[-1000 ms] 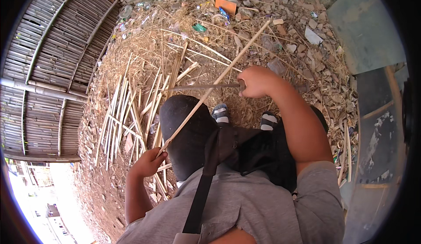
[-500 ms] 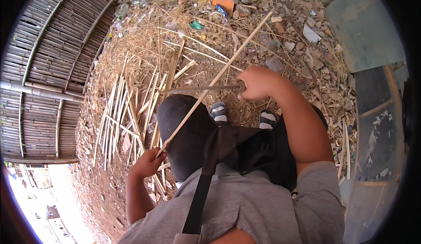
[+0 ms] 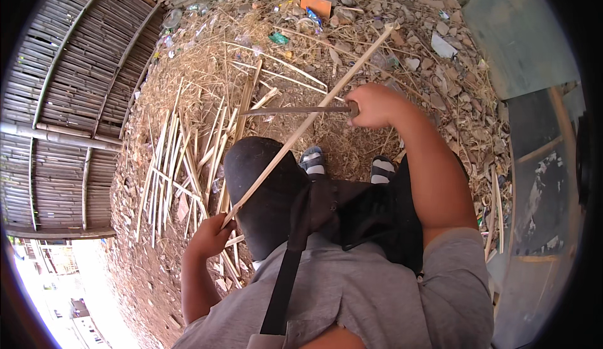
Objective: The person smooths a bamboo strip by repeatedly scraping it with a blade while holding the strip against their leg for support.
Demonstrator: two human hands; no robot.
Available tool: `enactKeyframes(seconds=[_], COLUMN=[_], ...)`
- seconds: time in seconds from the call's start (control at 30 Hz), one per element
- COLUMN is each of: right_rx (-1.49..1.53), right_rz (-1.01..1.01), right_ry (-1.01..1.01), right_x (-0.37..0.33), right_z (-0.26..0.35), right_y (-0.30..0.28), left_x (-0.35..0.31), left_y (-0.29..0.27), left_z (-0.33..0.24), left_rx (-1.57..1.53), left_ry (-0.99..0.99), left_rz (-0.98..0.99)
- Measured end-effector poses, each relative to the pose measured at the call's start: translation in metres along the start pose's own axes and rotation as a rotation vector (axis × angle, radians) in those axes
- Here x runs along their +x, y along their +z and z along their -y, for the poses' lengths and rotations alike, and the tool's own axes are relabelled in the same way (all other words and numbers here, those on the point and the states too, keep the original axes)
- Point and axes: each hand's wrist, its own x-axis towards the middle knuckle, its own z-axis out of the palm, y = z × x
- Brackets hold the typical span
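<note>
My left hand [image 3: 212,235] is closed round the near end of a long, pale bamboo strip [image 3: 279,155]. The strip slants up and away to the right, passing over my dark-clothed left knee [image 3: 242,167]. My right hand [image 3: 372,105] grips the handle of a long-bladed knife [image 3: 286,110]. Its narrow, dark blade points left and crosses the strip at about mid-length, seemingly against it. The fingers of my right hand wrap the handle and hide most of it.
Many split bamboo strips [image 3: 164,167] lie in a pile on the ground to the left. Rubble [image 3: 433,76], dry straw and litter spread ahead. A slatted bamboo wall [image 3: 69,110] stands at left, grey panels [image 3: 521,41] at right. My sandalled feet [image 3: 313,161] rest below the blade.
My right hand and the knife have moved slightly away from me and to the right, along the strip. The strip's far end has dipped a little; my left hand stays almost still.
</note>
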Motion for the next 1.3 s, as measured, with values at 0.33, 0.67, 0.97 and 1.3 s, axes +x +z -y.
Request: enactKeyframes(seconds=[0.33, 0.67, 0.97, 1.3], right_rx=[0.008, 0.068, 0.321, 0.124], right_rz=[-0.018, -0.116, -0.472, -0.233], right_ry=[0.067, 0.222, 0.482, -0.080], right_x=[0.017, 0.007, 0.010, -0.001], right_z=[-0.030, -0.049, -0.127, -0.057], right_y=[0.003, -0.006, 0.001, 0.010], left_x=[-0.045, -0.037, -0.030, -0.026], left_y=[-0.021, -0.023, -0.020, -0.009], left_z=[0.030, 0.024, 0.022, 0.045], left_rx=[0.057, 0.057, 0.061, 0.061], left_ry=[-0.144, -0.269, -0.214, -0.232], left_rz=[0.082, 0.053, 0.037, 0.078])
